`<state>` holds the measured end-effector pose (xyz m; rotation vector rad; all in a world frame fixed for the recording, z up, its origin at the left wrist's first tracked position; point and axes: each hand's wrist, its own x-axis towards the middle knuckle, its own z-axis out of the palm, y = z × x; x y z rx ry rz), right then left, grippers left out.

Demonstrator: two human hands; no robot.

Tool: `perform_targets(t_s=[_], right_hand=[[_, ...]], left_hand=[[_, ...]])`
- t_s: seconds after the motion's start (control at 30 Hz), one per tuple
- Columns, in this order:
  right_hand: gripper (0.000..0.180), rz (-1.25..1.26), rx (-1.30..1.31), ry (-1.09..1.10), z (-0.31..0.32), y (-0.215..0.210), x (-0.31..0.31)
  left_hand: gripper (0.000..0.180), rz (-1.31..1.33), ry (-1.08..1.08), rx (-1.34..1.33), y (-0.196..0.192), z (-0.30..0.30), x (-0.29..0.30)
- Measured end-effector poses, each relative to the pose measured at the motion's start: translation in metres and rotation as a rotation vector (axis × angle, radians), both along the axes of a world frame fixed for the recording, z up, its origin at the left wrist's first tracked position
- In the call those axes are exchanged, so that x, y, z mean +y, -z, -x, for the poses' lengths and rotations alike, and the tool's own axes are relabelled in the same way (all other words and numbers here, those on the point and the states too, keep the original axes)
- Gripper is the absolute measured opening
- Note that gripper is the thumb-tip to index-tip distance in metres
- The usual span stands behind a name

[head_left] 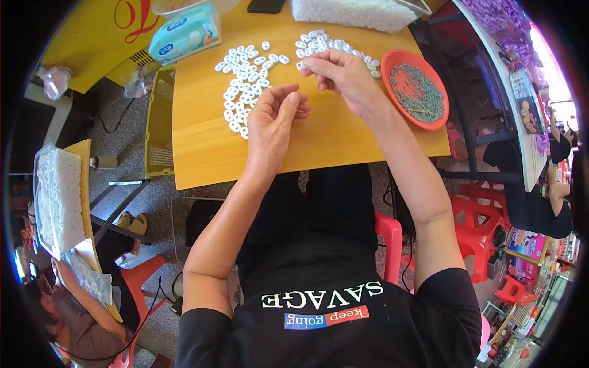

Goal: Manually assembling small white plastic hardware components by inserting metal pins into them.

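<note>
Two heaps of small white plastic rings lie on a yellow wooden table (202, 147): one heap (245, 80) at the left, another (331, 46) at the back right. My left hand (273, 119) rests on the table beside the left heap, fingers curled, thumb and forefinger pinched together; whether a piece is between them is hidden. My right hand (340, 73) hovers at the edge of the right heap, its fingertips pinching a small white ring (302, 65).
An orange round dish (392, 64) of thin grey metal pins stands at the table's right edge. A tissue pack (184, 30), a dark phone (265, 5) and a bag of white pieces (356, 12) line the back. Red plastic stools and another seated person (80, 319) are nearby.
</note>
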<state>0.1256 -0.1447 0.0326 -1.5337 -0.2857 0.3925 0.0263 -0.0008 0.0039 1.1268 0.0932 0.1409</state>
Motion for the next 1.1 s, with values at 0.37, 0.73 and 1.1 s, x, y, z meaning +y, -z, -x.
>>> perform_targets(t_s=[0.37,0.73,1.1], right_hand=[[0.015,-0.051,-0.055,0.118,0.063,0.01,-0.022],[0.019,0.214,-0.42,0.167,0.074,0.008,-0.034],[0.017,0.156,-0.41,0.237,0.083,0.008,-0.031]], left_hand=[[0.019,-0.136,-0.011,-0.046,0.002,0.001,-0.016],[0.017,-0.293,0.109,-0.037,0.004,0.007,-0.015],[0.015,-0.142,0.114,-0.064,0.001,0.009,-0.021]])
